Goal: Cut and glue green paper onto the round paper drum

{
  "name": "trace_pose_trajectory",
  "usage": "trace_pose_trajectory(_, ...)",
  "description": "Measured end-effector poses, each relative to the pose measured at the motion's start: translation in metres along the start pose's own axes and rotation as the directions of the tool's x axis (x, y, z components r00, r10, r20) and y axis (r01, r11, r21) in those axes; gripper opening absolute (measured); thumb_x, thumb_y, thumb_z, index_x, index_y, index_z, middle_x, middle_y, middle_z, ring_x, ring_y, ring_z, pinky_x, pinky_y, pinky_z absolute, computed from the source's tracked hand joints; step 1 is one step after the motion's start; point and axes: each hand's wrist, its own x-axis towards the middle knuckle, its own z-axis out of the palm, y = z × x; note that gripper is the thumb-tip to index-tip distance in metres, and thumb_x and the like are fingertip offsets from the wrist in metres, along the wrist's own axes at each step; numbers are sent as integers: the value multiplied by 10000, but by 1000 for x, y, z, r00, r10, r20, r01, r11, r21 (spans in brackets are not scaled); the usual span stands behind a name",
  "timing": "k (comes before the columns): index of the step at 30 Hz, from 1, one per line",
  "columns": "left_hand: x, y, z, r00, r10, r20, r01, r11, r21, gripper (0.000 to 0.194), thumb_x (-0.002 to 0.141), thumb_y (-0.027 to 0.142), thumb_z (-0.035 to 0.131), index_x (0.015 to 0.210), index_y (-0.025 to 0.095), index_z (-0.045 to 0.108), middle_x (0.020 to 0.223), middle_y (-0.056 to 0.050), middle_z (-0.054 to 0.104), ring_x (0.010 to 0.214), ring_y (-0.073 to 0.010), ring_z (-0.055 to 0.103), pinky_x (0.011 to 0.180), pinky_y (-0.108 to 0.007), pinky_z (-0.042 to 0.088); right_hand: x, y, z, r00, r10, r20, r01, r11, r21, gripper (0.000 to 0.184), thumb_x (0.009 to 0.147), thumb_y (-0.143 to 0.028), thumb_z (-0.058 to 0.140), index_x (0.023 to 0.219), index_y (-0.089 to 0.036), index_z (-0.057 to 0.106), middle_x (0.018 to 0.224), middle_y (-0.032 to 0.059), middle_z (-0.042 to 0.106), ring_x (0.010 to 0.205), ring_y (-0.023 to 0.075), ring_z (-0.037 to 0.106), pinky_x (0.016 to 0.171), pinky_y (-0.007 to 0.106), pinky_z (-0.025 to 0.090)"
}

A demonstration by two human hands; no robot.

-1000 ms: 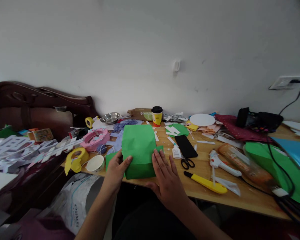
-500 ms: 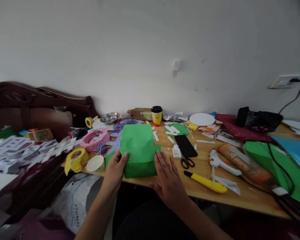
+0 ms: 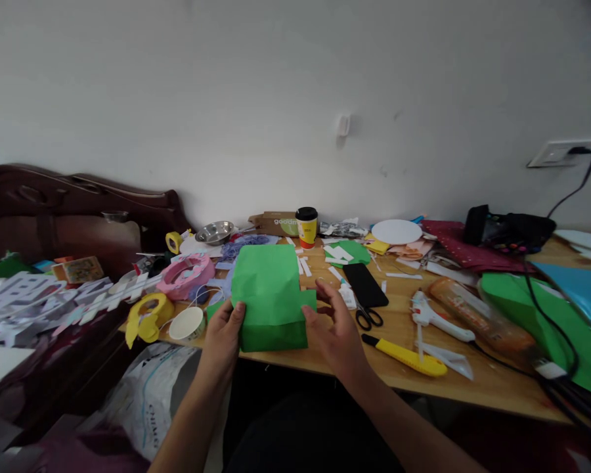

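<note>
A green paper box (image 3: 268, 289) with a folded front face stands at the front edge of the table. My left hand (image 3: 225, 332) grips its left side, thumb on the front and fingers hidden behind. At its right side a small green flap (image 3: 309, 300) sticks out. My right hand (image 3: 337, 328) is beside this flap, its thumb touching it and its other fingers apart and bent. To the right of that hand lie black-handled scissors (image 3: 369, 318), a white glue bottle (image 3: 347, 297) and a yellow box cutter (image 3: 406, 356).
Behind the box stands a yellow-red cup with a black lid (image 3: 306, 227). A black phone (image 3: 366, 284), a white glue gun (image 3: 440, 318) and a bread packet (image 3: 482, 318) lie rightward. At left are a paper cup (image 3: 187, 324), a pink ring (image 3: 186, 274) and yellow tape (image 3: 150, 316).
My right hand has gone from lying flat against the box's right side to bent, spread fingers, with the thumb at the flap. My left hand keeps its grip.
</note>
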Motion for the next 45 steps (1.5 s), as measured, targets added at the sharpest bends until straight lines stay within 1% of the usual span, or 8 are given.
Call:
trace_pose_trajectory(6, 0, 0, -1, 999, 16, -45, -17, 1000, -22, 656, 641, 698, 828, 1026, 174, 743, 1002, -80, 772, 1029, -301, 698, 896, -403, 574, 19, 6, 5, 964, 212, 160, -256, 900, 352, 388, 785, -508, 781, 1014, -209, 686, 922, 52, 742, 822, 197, 687, 739, 319, 563)
trace_pose_trajectory(12, 3, -4, -7, 995, 29, -92, -30, 999, -12, 711, 627, 720, 822, 1057, 158, 749, 1010, -104, 773, 1082, -340, 691, 918, -437, 579, 19, 22, 3, 960, 232, 158, -272, 909, 316, 351, 734, -496, 809, 896, -207, 695, 852, 39, 728, 813, 201, 685, 758, 326, 553)
trace_pose_trajectory(16, 4, -14, -15, 988, 25, -149, -28, 999, -17, 720, 664, 722, 799, 1096, 149, 736, 1104, -121, 762, 1174, -342, 658, 1014, -438, 542, 0, 40, -11, 969, 232, 90, -240, 965, 100, 326, 829, -515, 708, 913, -200, 701, 875, 66, 732, 780, 213, 666, 720, 342, 542)
trace_pose_trajectory(20, 0, -20, -16, 979, 3, -202, -15, 998, -60, 751, 709, 744, 751, 1179, 161, 702, 1251, -138, 720, 1264, -345, 614, 1093, -460, 498, -32, 70, -58, 995, 101, 26, -92, 969, -231, 299, 961, -456, 556, 1005, -200, 705, 1013, 108, 731, 901, 248, 668, 805, 396, 551)
trace_pose_trajectory(25, -11, -28, -12, 961, -41, -272, 9, 993, -119, 758, 733, 740, 736, 1284, 227, 653, 1451, -114, 611, 1411, -341, 497, 1197, -491, 392, -51, 103, -131, 995, -87, 55, 101, 715, -692, 299, 1003, -300, 456, 1147, -178, 688, 1138, 145, 706, 1085, 311, 612, 999, 513, 485)
trace_pose_trajectory(31, -24, -42, -8, 958, -12, -285, -15, 996, -91, 677, 872, 709, 591, 1380, 261, 605, 1454, -91, 614, 1408, -315, 510, 1166, -460, 440, -5, 98, -124, 949, 315, 24, -68, 279, -958, 344, 1016, -291, 470, 1193, -80, 676, 1163, 215, 692, 1130, 343, 618, 982, 448, 472)
trace_pose_trajectory(38, -22, -42, -4, 952, -33, -305, -8, 991, -134, 740, 816, 717, 665, 1370, 231, 597, 1482, -118, 584, 1406, -340, 503, 1182, -471, 411, 46, 95, -103, 840, 542, 4, -122, 195, -973, 267, 924, -315, 608, 1014, -105, 747, 1040, 217, 740, 959, 334, 723, 736, 369, 506)
trace_pose_trajectory(45, -15, -46, -5, 962, 45, -270, -63, 996, -59, 647, 883, 689, 600, 1340, 232, 634, 1428, -92, 633, 1381, -310, 533, 1167, -437, 433, 38, 72, -163, 748, 658, 81, -94, 226, -970, 200, 819, -336, 676, 808, -150, 747, 867, 190, 760, 838, 327, 727, 672, 359, 494)
